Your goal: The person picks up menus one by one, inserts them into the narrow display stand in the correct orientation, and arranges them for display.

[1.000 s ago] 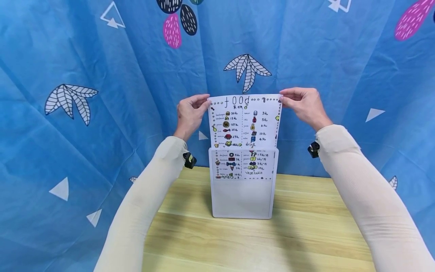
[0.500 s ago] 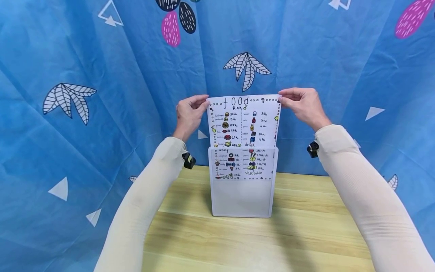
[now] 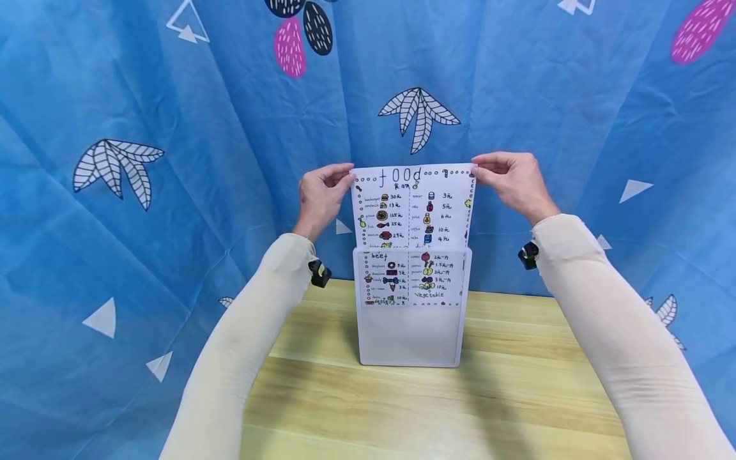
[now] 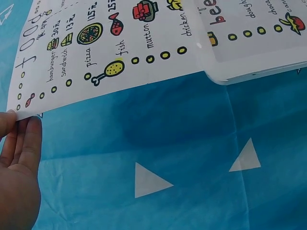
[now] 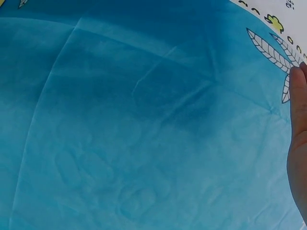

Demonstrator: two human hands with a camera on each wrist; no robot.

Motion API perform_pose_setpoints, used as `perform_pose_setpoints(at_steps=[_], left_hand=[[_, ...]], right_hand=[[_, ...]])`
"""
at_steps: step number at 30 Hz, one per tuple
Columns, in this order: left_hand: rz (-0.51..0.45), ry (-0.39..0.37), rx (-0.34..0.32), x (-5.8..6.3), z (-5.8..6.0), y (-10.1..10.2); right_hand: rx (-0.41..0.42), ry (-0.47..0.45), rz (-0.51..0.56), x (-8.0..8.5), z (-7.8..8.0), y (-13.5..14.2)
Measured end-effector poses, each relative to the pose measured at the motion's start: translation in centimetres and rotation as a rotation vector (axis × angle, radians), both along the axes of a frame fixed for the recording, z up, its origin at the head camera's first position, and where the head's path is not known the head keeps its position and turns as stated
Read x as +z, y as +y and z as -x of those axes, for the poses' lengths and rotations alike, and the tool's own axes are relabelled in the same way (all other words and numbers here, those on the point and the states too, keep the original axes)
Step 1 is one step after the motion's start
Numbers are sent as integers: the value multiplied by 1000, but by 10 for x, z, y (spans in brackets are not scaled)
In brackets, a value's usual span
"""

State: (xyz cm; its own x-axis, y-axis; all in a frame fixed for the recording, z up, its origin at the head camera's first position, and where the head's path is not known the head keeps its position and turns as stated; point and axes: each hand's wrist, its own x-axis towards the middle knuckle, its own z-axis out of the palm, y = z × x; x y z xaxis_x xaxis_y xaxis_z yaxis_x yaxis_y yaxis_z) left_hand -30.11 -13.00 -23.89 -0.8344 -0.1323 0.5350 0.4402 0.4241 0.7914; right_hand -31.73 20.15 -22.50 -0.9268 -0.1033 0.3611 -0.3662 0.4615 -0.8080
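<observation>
A paper food menu (image 3: 441, 220) with small coloured drawings stands upright, its lower part inside a clear-fronted display stand (image 3: 409, 338). My left hand (image 3: 321, 197) pinches the menu's top left corner between thumb and fingers. At the top right corner, my right hand (image 3: 517, 182) pinches the sheet the same way. In the left wrist view the left hand (image 4: 20, 165) holds the paper's corner, and the stand's rounded corner (image 4: 218, 76) shows farther along the sheet. Only part of the right hand (image 5: 298, 139) appears in the right wrist view, beside the menu's edge (image 5: 280, 21).
The stand rests on a light wood-grain table (image 3: 368, 409). Behind and to the sides hangs a blue patterned curtain (image 3: 230, 83), close behind the hands. A small black camera (image 3: 319, 273) sits on the left wrist, another black camera (image 3: 528, 255) on the right.
Both hands have come down slightly with the menu, which sits a little deeper in the stand; the "beef" line now shows behind its clear front. The stand has stayed in place.
</observation>
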Motion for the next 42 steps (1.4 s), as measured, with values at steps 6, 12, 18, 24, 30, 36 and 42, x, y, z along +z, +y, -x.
perform_pose_setpoints(at_steps=[6,12,18,24,30,36,42], left_hand=[[-8,4,-18,-3,1,0],[-13,4,-22,-5,0,-1],[-14,-15,-17,-8,0,0],[-1,-21,-16,-12,1,-1],[-12,-18,-19,-14,1,-2],[-8,-18,-22,-17,1,-2],[2,-24,-28,-19,-1,-2]], right_hand=[[8,11,14,-3,0,0],[4,3,1,-3,0,0],[-3,-5,-18,-7,0,1],[8,10,-14,-10,0,1],[12,-7,-19,-11,0,1],[12,-3,-30,-14,-1,1],[12,3,-31,-18,-1,1]])
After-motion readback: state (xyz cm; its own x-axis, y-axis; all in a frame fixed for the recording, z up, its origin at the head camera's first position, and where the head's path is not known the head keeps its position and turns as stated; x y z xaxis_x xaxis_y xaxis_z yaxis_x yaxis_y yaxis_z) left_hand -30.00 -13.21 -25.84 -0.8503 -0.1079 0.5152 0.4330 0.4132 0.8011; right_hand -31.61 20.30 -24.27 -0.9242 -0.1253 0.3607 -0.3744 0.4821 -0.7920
